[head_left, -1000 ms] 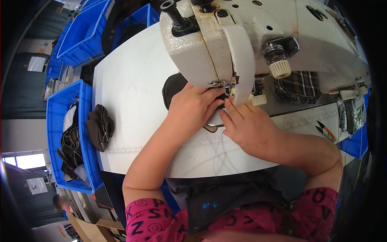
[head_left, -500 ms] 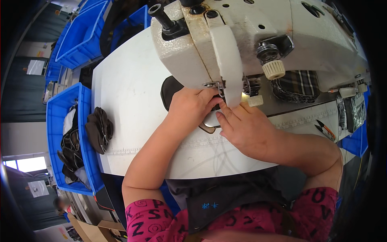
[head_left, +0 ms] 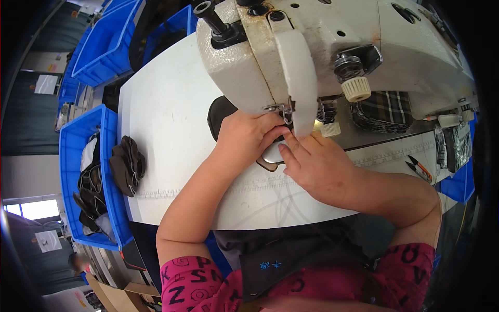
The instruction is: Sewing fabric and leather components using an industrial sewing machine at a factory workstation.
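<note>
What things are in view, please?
Bulky sewing machine: one, white, top
Flat marked tabletop: one, white, centre
Rounded fabric piece: one, black, centre
Checked fabric stack: one, dark, beneath machine arm
Layered fabric pile: one, dark, left
Rectangular plastic bins: at least four, blue, both sides
Slim pointed snips: one, orange-black, right
Open cardboard box: one, brown, lower left
Paper sheets: at least two, white, far left
Printed fabric shirt: one, pink, bottom
Cloth apron: one, black, bottom
Left hand: one, bare, on rounded fabric piece
Right hand: one, bare, beside left hand

Dk fabric pc (head_left: 218, 116), rounded edge, flat on tbl (head_left: 166, 109)
</note>
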The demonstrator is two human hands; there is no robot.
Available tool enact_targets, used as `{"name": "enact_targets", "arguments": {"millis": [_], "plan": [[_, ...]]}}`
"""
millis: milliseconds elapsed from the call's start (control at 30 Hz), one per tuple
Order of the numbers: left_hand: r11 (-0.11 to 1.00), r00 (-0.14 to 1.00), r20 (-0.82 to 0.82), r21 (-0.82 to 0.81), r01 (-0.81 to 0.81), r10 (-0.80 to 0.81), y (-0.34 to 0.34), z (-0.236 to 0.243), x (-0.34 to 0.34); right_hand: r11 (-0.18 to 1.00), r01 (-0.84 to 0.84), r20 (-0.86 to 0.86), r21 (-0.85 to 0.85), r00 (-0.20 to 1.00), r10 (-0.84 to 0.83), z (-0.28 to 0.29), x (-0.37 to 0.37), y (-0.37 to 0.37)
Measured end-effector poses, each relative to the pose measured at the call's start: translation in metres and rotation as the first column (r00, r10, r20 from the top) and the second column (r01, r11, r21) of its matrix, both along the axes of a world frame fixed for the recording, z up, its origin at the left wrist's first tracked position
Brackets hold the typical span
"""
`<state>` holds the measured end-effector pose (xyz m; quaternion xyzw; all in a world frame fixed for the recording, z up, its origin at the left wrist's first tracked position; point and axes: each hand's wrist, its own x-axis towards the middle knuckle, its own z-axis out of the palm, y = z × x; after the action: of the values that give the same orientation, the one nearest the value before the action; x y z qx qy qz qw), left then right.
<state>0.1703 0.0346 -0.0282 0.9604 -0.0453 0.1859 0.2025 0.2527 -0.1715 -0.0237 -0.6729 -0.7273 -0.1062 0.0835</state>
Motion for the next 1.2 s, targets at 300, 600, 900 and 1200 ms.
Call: {"name": "enact_targets", "arguments": {"millis": [300, 600, 900, 1200], "plan": [[0.993, 0.995, 0.016, 0.061, -0.100, 0.099, 0.001, -0.008, 0.003, 0.998, 0.059, -0.044, 0.025, 0.997, -0.058, -0.003, 0.003, 0.005], [0.978, 0.966, -0.222, -0.131, -0.165, 0.133, 0.012, 0.003, -0.005, 0.984, 0.041, -0.148, 0.175, 0.989, -0.015, -0.003, 0.015, 0.009], [0.978, 0.991, -0.131, -0.202, -0.058, 0.031, 0.016, 0.002, 0.003, 0.964, 0.235, -0.010, 0.127, 0.972, -0.236, -0.014, 0.031, 0.021], [0.965, 0.989, -0.134, -0.245, -0.089, 0.058, 0.008, 0.009, -0.005, 0.925, 0.222, 0.043, 0.307, 0.968, -0.247, -0.027, 0.033, 0.031]]}}
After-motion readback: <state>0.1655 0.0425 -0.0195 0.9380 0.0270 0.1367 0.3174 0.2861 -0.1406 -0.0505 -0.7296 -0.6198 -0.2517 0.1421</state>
